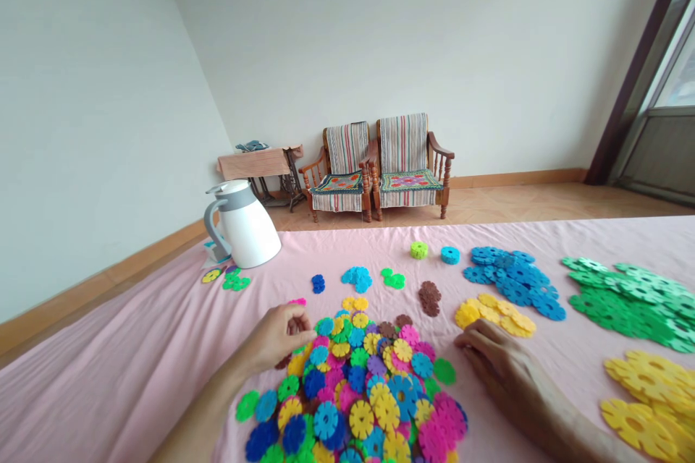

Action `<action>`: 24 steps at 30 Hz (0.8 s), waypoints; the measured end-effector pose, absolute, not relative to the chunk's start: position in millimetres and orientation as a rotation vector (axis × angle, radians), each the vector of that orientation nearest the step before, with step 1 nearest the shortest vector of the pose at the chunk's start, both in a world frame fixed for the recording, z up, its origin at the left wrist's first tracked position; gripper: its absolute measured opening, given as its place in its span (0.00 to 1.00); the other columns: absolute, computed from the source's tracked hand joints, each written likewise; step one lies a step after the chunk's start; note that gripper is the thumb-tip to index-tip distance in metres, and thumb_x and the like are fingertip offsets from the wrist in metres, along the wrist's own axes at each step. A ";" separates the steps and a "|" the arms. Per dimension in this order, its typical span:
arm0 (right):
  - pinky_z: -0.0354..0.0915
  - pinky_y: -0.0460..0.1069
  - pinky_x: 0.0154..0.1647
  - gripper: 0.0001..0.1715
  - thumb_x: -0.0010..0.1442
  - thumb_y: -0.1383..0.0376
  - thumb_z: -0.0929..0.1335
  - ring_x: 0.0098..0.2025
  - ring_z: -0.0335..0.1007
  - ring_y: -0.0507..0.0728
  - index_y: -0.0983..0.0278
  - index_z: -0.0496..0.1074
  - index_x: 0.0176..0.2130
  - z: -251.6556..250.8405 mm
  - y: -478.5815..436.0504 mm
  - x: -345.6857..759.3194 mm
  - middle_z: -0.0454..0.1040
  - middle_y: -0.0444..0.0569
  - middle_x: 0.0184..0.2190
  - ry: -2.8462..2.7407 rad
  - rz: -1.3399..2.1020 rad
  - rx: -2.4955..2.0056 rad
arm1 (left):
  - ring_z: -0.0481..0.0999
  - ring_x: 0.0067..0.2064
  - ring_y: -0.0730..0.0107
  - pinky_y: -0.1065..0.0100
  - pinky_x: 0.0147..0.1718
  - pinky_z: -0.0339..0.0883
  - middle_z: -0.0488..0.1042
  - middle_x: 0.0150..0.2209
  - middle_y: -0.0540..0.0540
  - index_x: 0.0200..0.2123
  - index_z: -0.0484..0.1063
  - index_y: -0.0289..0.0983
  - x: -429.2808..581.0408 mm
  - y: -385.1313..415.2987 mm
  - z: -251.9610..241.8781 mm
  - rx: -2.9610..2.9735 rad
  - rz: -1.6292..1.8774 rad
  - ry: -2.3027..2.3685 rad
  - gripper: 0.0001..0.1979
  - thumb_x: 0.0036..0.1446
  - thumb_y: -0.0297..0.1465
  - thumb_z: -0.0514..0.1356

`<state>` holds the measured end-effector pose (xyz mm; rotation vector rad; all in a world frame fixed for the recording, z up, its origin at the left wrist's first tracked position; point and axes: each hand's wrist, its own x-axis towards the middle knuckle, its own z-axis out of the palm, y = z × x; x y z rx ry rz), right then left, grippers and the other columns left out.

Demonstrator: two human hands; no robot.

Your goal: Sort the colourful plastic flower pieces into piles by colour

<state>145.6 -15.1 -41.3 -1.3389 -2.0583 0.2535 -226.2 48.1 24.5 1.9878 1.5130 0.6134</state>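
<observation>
My left hand (283, 336) is at the upper left edge of a heap of small notched plastic discs (361, 419) in many colours. Its fingers curl in towards the thumb; what they may hold is hidden. Just behind it a pink disc (297, 302) shows on the cloth. To the right of the heap is my right hand (496, 362), its bent fingers close together and pointing left. Anything under those fingertips cannot be made out. They are beside a group of yellow discs (496, 315), and a green disc (445, 371) lies to their left.
Small sorted groups lie behind the heap, among them brown discs (430, 298) and light-blue discs (357, 279). Larger blue pieces (510, 278), green pieces (635, 304) and yellow pieces (651, 405) spread to the right. A white jug (250, 231) stands back left on the pink cloth (163, 347).
</observation>
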 end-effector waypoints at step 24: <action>0.67 0.51 0.38 0.14 0.65 0.64 0.57 0.38 0.71 0.56 0.60 0.70 0.39 -53.0 -9.5 153.4 0.72 0.49 0.36 -2.096 0.245 -1.331 | 0.67 0.36 0.69 0.70 0.35 0.60 0.69 0.32 0.51 0.32 0.70 0.37 -205.4 33.0 29.0 2.116 0.376 1.359 0.10 0.41 0.26 0.60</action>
